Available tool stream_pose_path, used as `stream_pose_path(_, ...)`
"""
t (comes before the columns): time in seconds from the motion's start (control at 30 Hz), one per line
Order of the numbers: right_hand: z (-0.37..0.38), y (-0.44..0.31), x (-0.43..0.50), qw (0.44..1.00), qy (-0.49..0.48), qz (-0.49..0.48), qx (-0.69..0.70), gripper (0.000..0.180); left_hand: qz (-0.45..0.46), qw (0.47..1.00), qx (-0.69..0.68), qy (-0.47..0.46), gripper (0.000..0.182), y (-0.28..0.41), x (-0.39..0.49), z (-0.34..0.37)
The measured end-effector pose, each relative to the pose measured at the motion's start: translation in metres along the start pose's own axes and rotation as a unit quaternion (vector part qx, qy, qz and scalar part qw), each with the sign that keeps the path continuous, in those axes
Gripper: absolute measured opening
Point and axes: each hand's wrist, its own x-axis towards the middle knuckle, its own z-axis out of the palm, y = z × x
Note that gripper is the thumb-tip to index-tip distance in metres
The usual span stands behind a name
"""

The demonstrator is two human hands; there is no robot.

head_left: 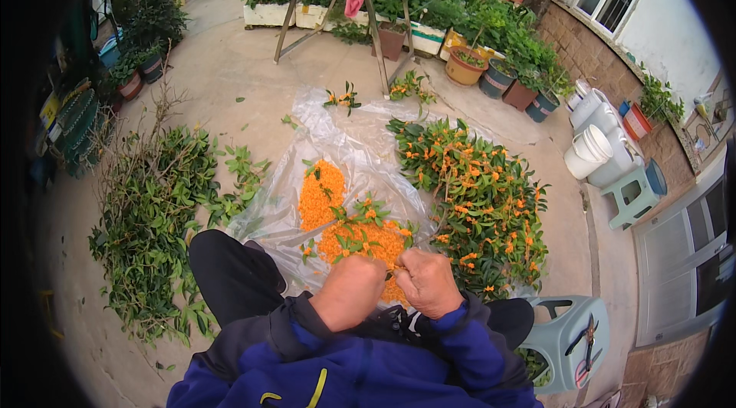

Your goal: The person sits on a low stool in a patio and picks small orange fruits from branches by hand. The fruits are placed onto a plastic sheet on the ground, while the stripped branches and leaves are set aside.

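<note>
My left hand (352,292) and my right hand (428,281) are close together above a heap of small orange blossoms (325,192). Both have their fingers closed on a thin flowering sprig (388,274), mostly hidden by the fingers. Leafy sprigs with orange flowers (368,212) lie over the heap just ahead of my hands. The heap rests on a clear plastic sheet (368,149) spread over the concrete. Right of it lies a large pile of cut branches (477,195) with green leaves and orange flower clusters.
On the left is a pile of leafy branches (149,218) with few flowers showing. A plastic stool (595,316) at my right bears pruning shears (587,339) and red-handled scissors (582,372). A metal frame (368,22) stands ahead, near potted plants (466,66). White buckets (589,150) stand right.
</note>
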Motion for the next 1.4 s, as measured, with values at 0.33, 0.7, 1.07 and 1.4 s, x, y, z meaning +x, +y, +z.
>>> stream_pose_path(0.33,0.027,-0.017,0.012,0.980,0.098,-0.014,-0.174,0.018,-0.032,0.996,0.000,0.079,0.003,-0.011,0.000,0.020)
stream_pose_path(0.7,0.024,0.123,0.019,0.940,0.001,0.214,-0.264,0.017,-0.062,0.993,0.039,0.091,0.004,-0.040,-0.028,-0.029)
stream_pose_path(1.07,0.137,0.231,0.013,0.941,-0.069,0.325,-0.065,0.027,-0.349,0.750,-0.552,0.109,0.020,-0.168,-0.058,-0.113)
stream_pose_path(1.4,0.219,0.296,-0.024,0.921,-0.078,0.357,-0.135,0.018,-0.352,0.658,-0.656,0.116,0.022,-0.252,-0.066,-0.118)
